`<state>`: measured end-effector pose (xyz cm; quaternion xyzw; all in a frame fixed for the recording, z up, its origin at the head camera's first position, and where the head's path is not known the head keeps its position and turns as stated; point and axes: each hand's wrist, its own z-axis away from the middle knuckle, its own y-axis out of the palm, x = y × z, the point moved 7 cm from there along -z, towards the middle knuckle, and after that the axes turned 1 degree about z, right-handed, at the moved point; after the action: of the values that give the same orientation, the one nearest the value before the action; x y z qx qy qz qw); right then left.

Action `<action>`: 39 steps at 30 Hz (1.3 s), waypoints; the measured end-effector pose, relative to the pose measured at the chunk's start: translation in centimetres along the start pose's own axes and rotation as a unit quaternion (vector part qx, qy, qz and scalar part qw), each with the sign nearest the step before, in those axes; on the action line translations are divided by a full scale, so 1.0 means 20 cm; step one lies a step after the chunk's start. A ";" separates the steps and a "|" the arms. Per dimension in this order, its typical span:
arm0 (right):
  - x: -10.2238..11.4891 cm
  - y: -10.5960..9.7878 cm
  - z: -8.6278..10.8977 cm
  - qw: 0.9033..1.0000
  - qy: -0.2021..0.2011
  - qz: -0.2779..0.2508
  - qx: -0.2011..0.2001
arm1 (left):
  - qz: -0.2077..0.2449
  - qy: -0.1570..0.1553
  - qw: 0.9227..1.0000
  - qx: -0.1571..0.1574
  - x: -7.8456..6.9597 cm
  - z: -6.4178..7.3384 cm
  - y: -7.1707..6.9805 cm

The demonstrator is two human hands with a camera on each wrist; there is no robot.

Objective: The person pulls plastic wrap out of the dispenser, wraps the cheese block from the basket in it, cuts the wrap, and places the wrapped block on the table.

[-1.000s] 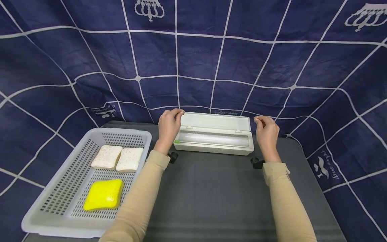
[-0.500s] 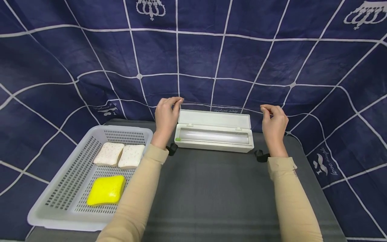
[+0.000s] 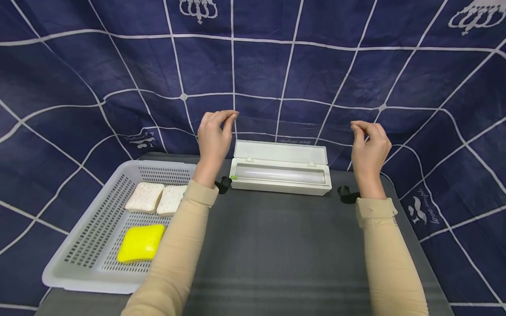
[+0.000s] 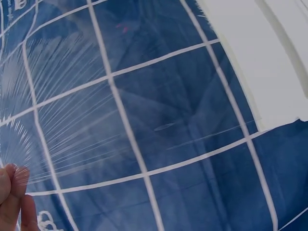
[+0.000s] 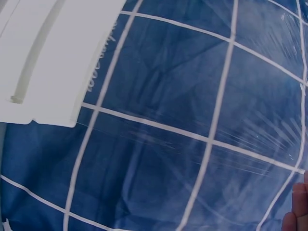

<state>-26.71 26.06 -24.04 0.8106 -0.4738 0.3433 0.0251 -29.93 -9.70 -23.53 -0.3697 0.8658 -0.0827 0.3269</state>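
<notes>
Clear cling film [image 4: 79, 91] stretches between both hands above the white dispenser box [image 3: 280, 188], faint in the head view. My left hand [image 3: 214, 138] pinches one corner between thumb and fingers; creases fan out from the fingertips in the left wrist view. Opposite it, my right hand [image 3: 369, 151] pinches the other corner, with similar creases in the film in the right wrist view. Both hands are raised higher than the box's lid [image 3: 280, 152], which stands tipped back. Inside lies the film roll [image 3: 280, 174], with a green piece [image 3: 234, 177] at the left end.
A pale perforated basket [image 3: 84, 215] stands at the left, partly behind the left sleeve. It holds two white speckled bread-like slices [image 3: 145, 197] and a yellow cushion-shaped block [image 3: 141, 242]. The grey table [image 3: 284, 245] meets a blue gridded cloth [image 3: 261, 66] behind the box.
Both hands have risen and moved farther apart, drawing the cling film up from the box. The box and basket stay in place, apart from a slight shift of the view.
</notes>
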 end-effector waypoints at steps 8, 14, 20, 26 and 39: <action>0.08 -0.08 -0.04 0.998 -0.012 -0.031 -0.047 | 0.024 0.027 0.998 -0.043 -0.10 -0.04 -0.11; 0.14 -0.14 -0.06 0.996 -0.011 -0.052 -0.071 | 0.046 0.042 0.996 -0.071 -0.15 -0.06 -0.17; 0.17 -0.18 -0.06 0.995 -0.019 -0.054 -0.079 | 0.055 0.046 0.994 -0.080 -0.17 -0.05 -0.21; 0.20 -0.23 -0.06 0.994 -0.022 -0.059 -0.092 | 0.065 0.053 0.993 -0.086 -0.21 -0.03 -0.24; 0.18 -0.37 0.08 0.995 -0.001 -0.063 -0.081 | 0.123 0.059 0.985 -0.103 -0.25 0.12 -0.32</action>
<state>-18.96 26.82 -21.19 0.8344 -0.4480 0.3008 0.1123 -22.15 -10.58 -20.39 -0.2863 0.9263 0.0261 0.2437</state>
